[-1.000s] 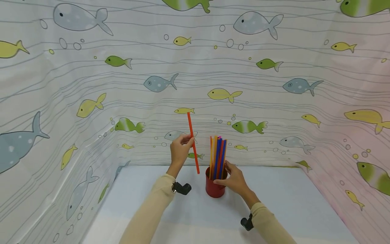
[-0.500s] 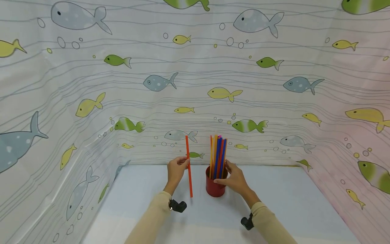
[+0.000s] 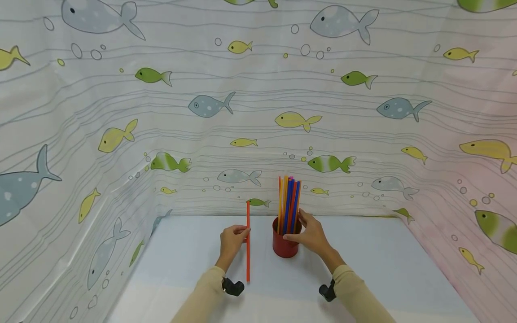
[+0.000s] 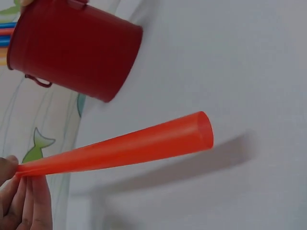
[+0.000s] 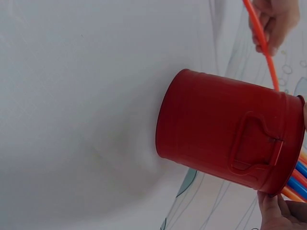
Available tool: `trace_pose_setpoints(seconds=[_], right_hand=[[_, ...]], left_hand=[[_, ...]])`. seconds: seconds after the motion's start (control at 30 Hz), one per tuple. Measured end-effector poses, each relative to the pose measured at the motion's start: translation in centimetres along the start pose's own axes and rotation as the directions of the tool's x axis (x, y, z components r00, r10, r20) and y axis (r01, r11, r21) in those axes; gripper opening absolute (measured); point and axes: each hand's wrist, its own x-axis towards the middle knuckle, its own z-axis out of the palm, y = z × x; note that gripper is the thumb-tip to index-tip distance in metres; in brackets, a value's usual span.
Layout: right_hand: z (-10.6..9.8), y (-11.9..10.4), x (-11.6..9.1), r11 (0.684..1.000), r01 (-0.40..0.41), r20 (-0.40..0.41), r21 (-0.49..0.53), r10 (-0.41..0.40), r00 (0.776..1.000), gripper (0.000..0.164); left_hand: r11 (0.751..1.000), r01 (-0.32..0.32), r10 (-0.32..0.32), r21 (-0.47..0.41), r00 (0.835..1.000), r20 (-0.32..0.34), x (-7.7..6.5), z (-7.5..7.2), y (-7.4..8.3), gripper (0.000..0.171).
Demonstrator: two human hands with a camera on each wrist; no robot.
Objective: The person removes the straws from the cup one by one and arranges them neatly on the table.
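Between thumb and fingertips my left hand (image 3: 232, 243) pinches an orange-red drinking straw (image 3: 248, 260), which stands nearly upright in the head view. Its hollow lower end shows close up in the left wrist view, where the straw (image 4: 144, 146) hangs above the white surface and casts a shadow. To its right stands a small red bucket (image 3: 285, 247) packed with several upright straws (image 3: 288, 206) in blue, orange, yellow and red. My right hand (image 3: 314, 234) grips the bucket by its rim, the thumb at the front. A folded wire handle (image 5: 254, 143) lies against the bucket's side.
A white table surface (image 3: 355, 260) lies under both hands. Behind it and at both sides hangs a fish-printed curtain (image 3: 258, 98). Each wrist carries a small black camera, the left camera (image 3: 233, 287) close to the straw's lower end.
My left hand has come down and slightly left with the orange-red straw, which has turned from a slant to nearly upright. My right hand keeps its hold on the bucket.
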Motion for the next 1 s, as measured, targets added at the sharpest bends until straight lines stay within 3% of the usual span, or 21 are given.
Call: trace_pose_setpoints(seconds=[0.4,0.7,1.0], right_hand=[[-0.2,0.0,0.0,1.000,-0.009,0.005,-0.001,0.009,1.000,0.112],[-0.2,-0.3,0.1,1.000,-0.012,0.009,0.011,0.011,1.000,0.108],[-0.1,-0.3,0.1,1.000,-0.020,0.010,0.015,0.019,1.000,0.108]], left_hand=[[0.996,0.047,-0.049,0.071,0.999,0.024,-1.2,0.1,-2.4,0.015],[0.987,0.024,-0.028,0.158,0.999,0.023,-1.9,0.0,-3.5,0.016],[0.985,-0.006,0.001,0.173,1.000,0.029,-2.1,-0.1,-3.7,0.013]])
